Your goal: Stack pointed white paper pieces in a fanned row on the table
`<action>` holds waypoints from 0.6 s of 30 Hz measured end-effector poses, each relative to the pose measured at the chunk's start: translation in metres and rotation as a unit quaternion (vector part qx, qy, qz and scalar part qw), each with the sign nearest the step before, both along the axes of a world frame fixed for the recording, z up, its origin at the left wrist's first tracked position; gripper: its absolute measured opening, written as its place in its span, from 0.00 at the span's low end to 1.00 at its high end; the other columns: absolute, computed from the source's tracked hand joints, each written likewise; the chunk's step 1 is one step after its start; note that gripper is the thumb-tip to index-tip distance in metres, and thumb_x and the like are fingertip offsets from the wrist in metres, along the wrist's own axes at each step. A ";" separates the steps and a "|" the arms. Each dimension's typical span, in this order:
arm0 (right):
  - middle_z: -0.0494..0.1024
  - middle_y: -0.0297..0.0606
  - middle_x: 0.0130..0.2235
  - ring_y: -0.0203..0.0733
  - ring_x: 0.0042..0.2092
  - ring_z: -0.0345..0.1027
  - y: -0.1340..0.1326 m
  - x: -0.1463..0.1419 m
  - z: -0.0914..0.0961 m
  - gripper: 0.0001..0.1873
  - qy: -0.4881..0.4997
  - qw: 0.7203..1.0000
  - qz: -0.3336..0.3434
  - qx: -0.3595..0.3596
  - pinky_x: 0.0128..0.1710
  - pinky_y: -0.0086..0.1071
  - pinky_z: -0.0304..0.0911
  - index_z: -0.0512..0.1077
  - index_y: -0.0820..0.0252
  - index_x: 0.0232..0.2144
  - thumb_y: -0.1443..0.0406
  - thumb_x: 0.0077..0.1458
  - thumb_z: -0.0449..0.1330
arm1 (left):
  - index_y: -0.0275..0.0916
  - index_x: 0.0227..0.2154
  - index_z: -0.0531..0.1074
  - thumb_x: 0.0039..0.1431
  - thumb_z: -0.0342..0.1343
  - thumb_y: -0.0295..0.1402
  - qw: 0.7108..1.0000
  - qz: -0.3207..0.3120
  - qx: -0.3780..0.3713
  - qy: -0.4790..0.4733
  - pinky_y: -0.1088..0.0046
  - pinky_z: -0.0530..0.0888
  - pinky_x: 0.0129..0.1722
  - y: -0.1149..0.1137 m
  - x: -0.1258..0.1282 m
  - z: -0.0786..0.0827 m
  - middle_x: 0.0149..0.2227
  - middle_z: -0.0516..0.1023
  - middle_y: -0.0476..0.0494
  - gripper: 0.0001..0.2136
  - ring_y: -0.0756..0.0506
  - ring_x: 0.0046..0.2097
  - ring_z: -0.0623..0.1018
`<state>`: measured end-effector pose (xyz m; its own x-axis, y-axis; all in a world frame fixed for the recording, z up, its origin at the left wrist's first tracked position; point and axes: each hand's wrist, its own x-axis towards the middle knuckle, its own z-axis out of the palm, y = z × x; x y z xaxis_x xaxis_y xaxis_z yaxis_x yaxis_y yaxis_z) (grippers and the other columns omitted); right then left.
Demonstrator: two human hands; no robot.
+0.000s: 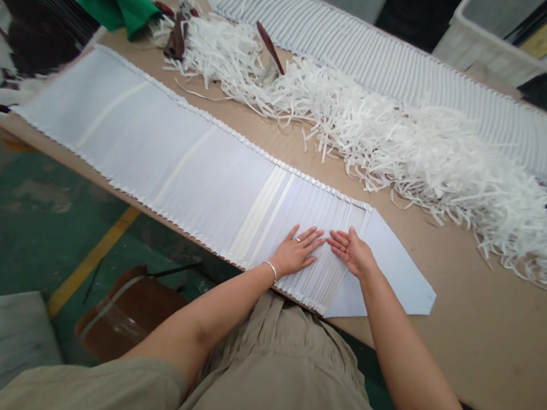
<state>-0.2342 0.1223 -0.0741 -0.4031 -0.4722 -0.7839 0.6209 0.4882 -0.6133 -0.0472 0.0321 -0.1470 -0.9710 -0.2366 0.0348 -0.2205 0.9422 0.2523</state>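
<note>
Overlapped white sheets (184, 162) run along the near edge of the surface (462, 319), with the left hand (298, 250) and right hand (353, 250) lying flat and empty on their right end (fingertips nearly meeting), a few cream strips (259, 211) still on them, and a heap of loose strips (409, 141) beyond.

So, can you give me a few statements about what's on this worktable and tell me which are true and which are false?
1. The left hand and the right hand both touch the row of overlapped white sheets. True.
2. The left hand holds scissors. False: it lies open on the sheets, holding nothing.
3. A heap of loose white strips lies on the table beyond the sheets. True.
4. The green cloth lies next to the right hand. False: it sits at the far left end of the table, away from both hands.
5. A bracelet circles the left wrist. True.
</note>
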 end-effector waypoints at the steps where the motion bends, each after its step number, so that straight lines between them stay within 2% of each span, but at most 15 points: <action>1: 0.75 0.51 0.58 0.42 0.48 0.77 0.001 -0.003 -0.002 0.23 -0.006 1.000 0.005 0.003 0.53 0.38 0.70 0.69 0.60 0.43 0.49 0.67 0.46 | 0.47 0.69 0.51 0.68 0.44 0.44 1.000 0.001 0.000 -0.004 0.45 0.46 0.70 0.001 -0.001 -0.001 0.73 0.47 0.48 0.28 0.42 0.73 0.48; 7: 0.74 0.51 0.58 0.42 0.49 0.77 0.005 -0.014 -0.004 0.23 -0.010 0.999 0.020 -0.029 0.52 0.38 0.71 0.69 0.60 0.44 0.48 0.66 0.48 | 0.46 0.69 0.52 0.68 0.45 0.45 1.000 0.007 0.010 -0.004 0.44 0.42 0.70 0.002 -0.004 -0.005 0.73 0.47 0.48 0.29 0.42 0.73 0.48; 13: 0.73 0.53 0.59 0.44 0.48 0.78 0.016 -0.021 0.000 0.25 -0.016 0.999 0.022 0.020 0.51 0.39 0.72 0.69 0.61 0.44 0.47 0.65 0.48 | 0.47 0.68 0.54 0.67 0.46 0.44 1.000 0.017 0.015 0.001 0.43 0.40 0.70 0.006 -0.006 -0.003 0.73 0.49 0.47 0.28 0.40 0.73 0.49; 18: 0.72 0.53 0.60 0.45 0.51 0.76 0.010 -0.018 0.001 0.28 -0.041 0.998 0.030 -0.031 0.53 0.39 0.71 0.69 0.61 0.48 0.45 0.65 0.47 | 0.46 0.68 0.53 0.66 0.47 0.44 0.999 0.027 0.019 0.001 0.43 0.41 0.70 0.007 -0.006 0.000 0.72 0.50 0.47 0.29 0.40 0.73 0.48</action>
<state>-0.2518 0.1322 -0.0734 -0.3091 -0.5424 -0.7812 0.6411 0.4879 -0.5924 -0.0535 0.0390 -0.1467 -0.9566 -0.2903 0.0260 -0.2708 0.9183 0.2886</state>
